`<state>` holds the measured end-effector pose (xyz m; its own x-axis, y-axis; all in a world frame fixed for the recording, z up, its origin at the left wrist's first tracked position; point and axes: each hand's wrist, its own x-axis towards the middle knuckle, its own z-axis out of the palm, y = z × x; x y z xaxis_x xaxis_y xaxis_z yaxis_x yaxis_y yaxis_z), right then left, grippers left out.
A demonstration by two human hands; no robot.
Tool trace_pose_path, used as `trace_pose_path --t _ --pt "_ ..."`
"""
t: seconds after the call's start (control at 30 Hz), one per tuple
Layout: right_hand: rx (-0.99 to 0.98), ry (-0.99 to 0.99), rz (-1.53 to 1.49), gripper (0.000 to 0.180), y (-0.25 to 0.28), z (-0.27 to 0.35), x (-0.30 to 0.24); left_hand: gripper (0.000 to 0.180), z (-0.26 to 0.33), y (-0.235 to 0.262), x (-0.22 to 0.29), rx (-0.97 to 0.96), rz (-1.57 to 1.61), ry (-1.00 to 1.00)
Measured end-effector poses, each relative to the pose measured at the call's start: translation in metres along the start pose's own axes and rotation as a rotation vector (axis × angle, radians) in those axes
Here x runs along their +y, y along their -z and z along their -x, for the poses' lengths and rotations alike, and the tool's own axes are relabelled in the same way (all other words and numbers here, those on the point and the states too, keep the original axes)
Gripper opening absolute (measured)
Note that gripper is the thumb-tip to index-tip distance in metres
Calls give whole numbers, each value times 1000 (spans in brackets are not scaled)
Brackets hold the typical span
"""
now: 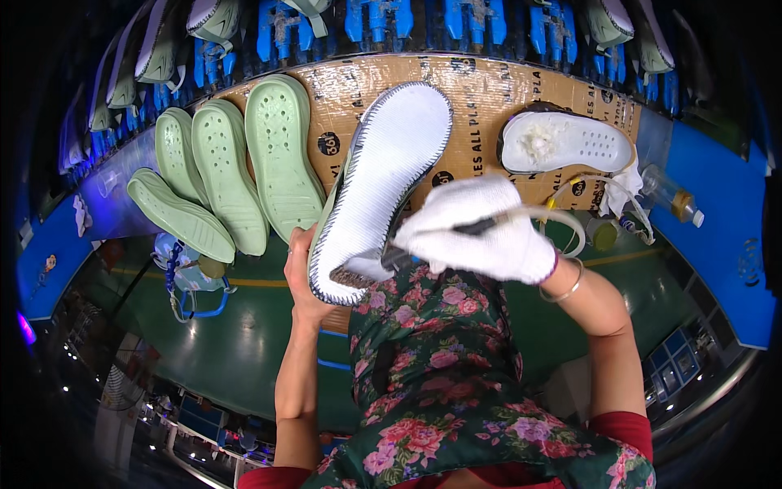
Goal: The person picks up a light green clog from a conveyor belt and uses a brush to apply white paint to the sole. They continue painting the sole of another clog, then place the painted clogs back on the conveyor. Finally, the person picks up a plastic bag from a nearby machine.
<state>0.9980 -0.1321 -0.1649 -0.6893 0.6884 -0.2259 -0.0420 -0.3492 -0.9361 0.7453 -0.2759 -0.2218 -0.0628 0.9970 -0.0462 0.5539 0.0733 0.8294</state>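
Note:
A shoe upper on its last (399,155) is turned bottom up in front of me, with a white sole face and dark stitching round its rim. Its heel points toward me. My bare left hand (303,277) is closed round the heel's left side, its fingers partly hidden beneath. In a white glove, my right hand (481,232) grips a brush (397,260) with a pale, flexible tube (562,213) running back from it. The brush's tip rests at the heel's right edge, by a grey-brown patch (346,277).
Several pale green shoe soles (281,147) lie on the left of the tape-covered brown board (481,90). At right are a white tray-like sole with whitish residue (595,151) and a clear bottle (674,196). Blue clamps (379,20) and hanging shoes (159,41) line the back.

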Motion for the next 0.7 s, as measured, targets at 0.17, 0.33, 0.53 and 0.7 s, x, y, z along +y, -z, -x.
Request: trace_pose_path --t 0.17,0.33,0.53,0.7 --pt "361 -384 98 17 51 17 0 55 3 -1 9 -4 2 52" --pt "145 106 219 12 40 35 -29 70 10 1 1 -25 112 161" --pt "347 69 79 15 32 51 -23 78 11 -16 12 114 297 382" --pt "789 204 -189 19 34 70 -20 74 -29 -38 29 320 667 390"
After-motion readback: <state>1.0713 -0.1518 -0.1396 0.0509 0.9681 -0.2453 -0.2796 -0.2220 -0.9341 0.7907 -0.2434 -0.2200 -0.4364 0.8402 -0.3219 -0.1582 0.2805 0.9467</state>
